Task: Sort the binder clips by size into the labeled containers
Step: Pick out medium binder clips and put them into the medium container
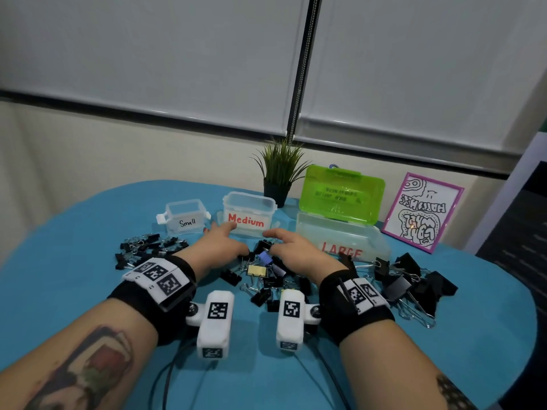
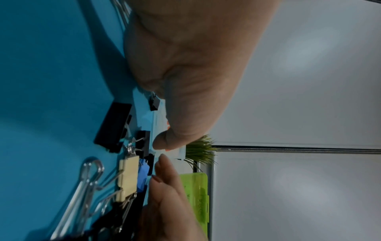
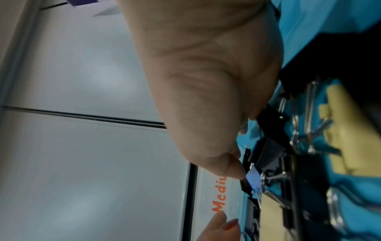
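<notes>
Overhead, blue table (image 1: 296, 380) against blind-covered window (image 1: 148, 54)

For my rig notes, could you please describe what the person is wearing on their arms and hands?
Each wrist carries a black strap with a white band of square black-and-white markers, left and right. A white boxy camera unit with the same markers hangs off each strap, left and right, trailing black cables. No sleeves; both forearms show tattoos. The left hand has orange-red nails.

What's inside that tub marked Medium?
The Medium container looks empty through its clear upper walls; no clips show. Its label and the left hand cover the lower part, so the bottom stays unseen.
</notes>
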